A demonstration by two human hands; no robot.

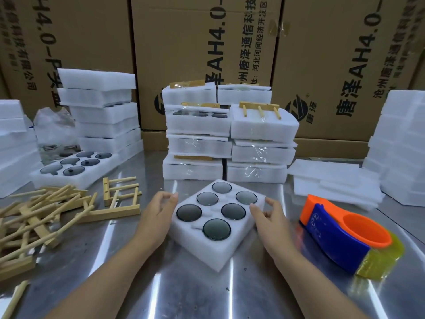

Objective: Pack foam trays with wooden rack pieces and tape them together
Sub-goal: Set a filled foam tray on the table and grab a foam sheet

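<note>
A white foam tray [208, 246] with several dark round glass lids in its wells lies turned at an angle on the metal table [174, 293] in front of me. My left hand [156, 212] touches its left edge with loosely bent fingers. My right hand [268, 217] touches its right edge the same way. A pile of wooden rack pieces [48, 212] lies to the left. An orange and blue tape dispenser [345, 233] with yellowish tape lies to the right.
Taped foam packs [227, 143] are stacked behind the tray, one with a wooden rack [259, 109] on top. More foam trays [101, 116] stand at back left, and another filled tray [76, 166] lies there. Loose foam sheets [333, 180] lie right. Cardboard boxes [195, 42] wall the back.
</note>
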